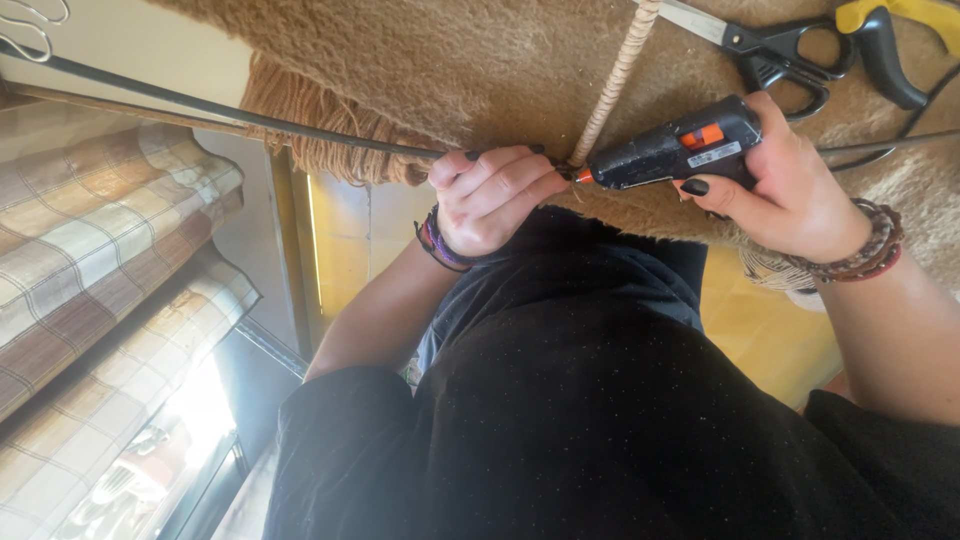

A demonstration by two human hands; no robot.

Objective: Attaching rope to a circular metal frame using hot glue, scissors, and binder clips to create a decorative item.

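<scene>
- Left hand: fingers clenched on the thin dark rod, right where the rope crosses it.
- Right hand: fingers gripping the black glue gun, nozzle touching the rope-rod joint.
- Step looks like gluing the rope to the rod.
- Next calls for a steady nozzle and fingers kept off the glue.
- Scissors lie far right on the brown fuzzy cloth.

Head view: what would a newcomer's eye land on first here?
The black glue gun in the right hand, its orange tip at a rope-wrapped rod that the left hand pinches, top centre. Behind lies a shaggy tan blanket, with black-handled scissors at upper right.
</scene>
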